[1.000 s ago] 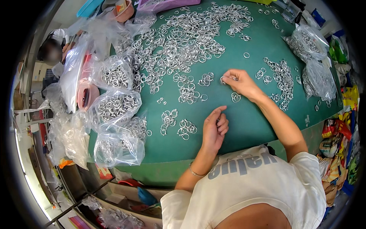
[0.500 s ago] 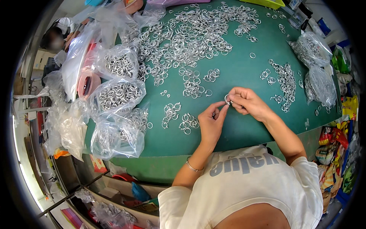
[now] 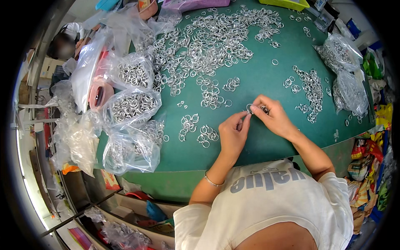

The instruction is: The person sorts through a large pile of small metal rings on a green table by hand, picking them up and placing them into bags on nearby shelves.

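My left hand [image 3: 234, 132] and my right hand [image 3: 274, 117] meet over the green table, fingertips nearly touching. Between them a silver ring [image 3: 249, 108] is pinched by both. Within the curled fingers of the right hand, more small silver metal shows, too small to make out. The left fingers are folded, and what lies inside them is mostly hidden. Small groups of silver rings lie left of the hands: one cluster [image 3: 207, 135] by the left wrist, another [image 3: 188, 124] beside it, and a third [image 3: 231, 84] farther off. To the right is a longer heap of rings [image 3: 312, 91].
A large spread of rings [image 3: 216, 35] covers the far part of the green table [image 3: 266, 79]. Clear plastic bags of rings [image 3: 135, 106] line the left side, and further bags [image 3: 349, 91] stand at the right edge. Purple [image 3: 193, 4] and yellow-green trays [image 3: 287, 4] sit at the back.
My right hand has turned slightly, its fingers now curled so that metal shows within them. The ring stays between both hands. The whole view has shifted a little.
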`<state>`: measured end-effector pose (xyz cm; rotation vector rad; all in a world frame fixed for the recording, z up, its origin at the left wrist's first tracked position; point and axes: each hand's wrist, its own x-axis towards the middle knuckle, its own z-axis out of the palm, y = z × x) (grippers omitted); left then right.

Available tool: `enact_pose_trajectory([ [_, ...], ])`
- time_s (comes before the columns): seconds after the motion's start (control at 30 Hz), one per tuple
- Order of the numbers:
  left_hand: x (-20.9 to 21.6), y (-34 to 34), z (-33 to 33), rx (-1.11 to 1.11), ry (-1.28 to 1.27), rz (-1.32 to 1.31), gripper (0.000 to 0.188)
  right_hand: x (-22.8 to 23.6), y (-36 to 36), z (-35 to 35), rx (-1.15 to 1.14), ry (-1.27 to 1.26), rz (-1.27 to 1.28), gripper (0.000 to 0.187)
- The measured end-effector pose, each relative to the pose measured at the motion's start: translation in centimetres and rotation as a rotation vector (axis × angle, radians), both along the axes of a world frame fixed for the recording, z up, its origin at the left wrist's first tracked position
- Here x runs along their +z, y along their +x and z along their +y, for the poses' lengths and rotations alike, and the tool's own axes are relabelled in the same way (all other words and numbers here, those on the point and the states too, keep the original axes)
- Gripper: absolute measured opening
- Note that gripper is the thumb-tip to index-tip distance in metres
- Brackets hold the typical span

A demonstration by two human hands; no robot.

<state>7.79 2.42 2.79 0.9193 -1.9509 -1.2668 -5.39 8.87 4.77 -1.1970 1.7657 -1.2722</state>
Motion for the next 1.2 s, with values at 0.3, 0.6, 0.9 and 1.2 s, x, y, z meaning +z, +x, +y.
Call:
enact_pose_trajectory([
  [0.3,0.5,0.8,-1.5,-0.131,0.176,0.077,0.011,1.0,-1.5,0.0,0.257,-0.131,0.383,0.015],
  [0.6,0.8,0.2,-0.3,-0.042,-0.3,0.107,0.017,-0.4,-0.9,-0.3,0.126,-0.216,0.21,0.019],
  [0.9,1.8,0.0,-0.1,-0.08,-0.084,-0.129,0.027,0.1,-0.5,-0.4,0.059,0.082,-0.258,0.033],
  [1.2,1.2,-0.2,-0.9,-0.173,-0.396,-0.123,0.021,0.2,-0.2,-0.2,0.026,0.014,-0.025,0.028],
])
